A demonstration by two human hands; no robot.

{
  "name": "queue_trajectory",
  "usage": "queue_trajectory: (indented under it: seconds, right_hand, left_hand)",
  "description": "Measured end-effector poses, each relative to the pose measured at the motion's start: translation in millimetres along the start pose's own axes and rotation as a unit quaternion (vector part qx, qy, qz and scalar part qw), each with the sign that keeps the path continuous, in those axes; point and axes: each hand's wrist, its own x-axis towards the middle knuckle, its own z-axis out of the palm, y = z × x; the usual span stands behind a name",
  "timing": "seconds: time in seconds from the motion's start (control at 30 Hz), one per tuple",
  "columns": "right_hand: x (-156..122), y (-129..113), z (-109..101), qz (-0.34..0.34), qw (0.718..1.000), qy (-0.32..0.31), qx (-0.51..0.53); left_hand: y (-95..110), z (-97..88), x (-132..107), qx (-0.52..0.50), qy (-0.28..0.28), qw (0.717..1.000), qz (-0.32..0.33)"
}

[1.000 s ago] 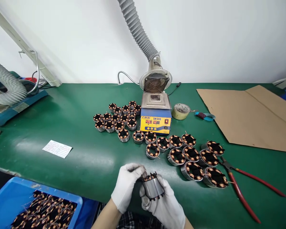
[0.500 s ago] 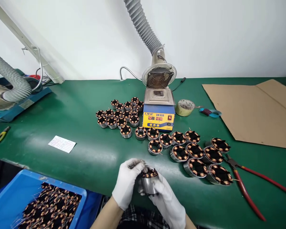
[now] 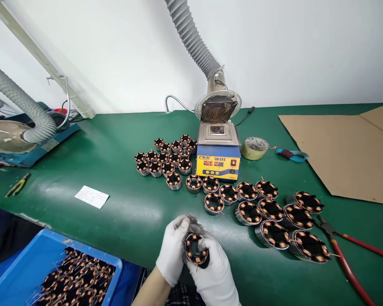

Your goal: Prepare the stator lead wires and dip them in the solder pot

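A motor stator, a metal ring with copper coils and a black core, is held over the front of the bench with its coil face turned up toward me. My right hand, in a white glove, grips it with the thumb over the rim. My left hand, also gloved, has its fingers closed at the stator's upper left side; the fingertips are partly hidden and blurred. Short wire ends stick out of the ring. Beyond my hands, several similar stators stand on the green bench.
A blue-yellow solder pot under an exhaust hose stands mid-bench. Right are red-handled cutters, cardboard and a round tin. Left are a paper slip, pliers and a blue bin of stators.
The stator has tipped from upright, side wall showing, to coil face toward me. My right thumb now lies over its rim. The whole view has shifted slightly.
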Motion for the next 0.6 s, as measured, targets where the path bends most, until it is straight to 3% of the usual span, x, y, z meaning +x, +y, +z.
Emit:
queue_trajectory:
  seconds: [0.1, 0.2, 0.3, 0.6]
  right_hand:
    - [-2, 5, 2, -0.032, 0.998, 0.033, -0.054]
    - [-2, 7, 3, -0.056, 0.995, 0.039, -0.078]
    - [-2, 8, 3, -0.052, 0.996, 0.014, -0.077]
    - [-2, 4, -1, -0.025, 0.998, 0.000, -0.058]
  left_hand:
    - [16, -9.1, 4, -0.048, 0.032, 0.997, 0.050]
    - [28, -15.3, 5, 0.093, -0.011, 0.996, 0.010]
    - [28, -13.0, 3, 0.165, -0.029, 0.985, -0.041]
    - [24, -1.7, 4, 0.232, -0.006, 0.973, -0.016]
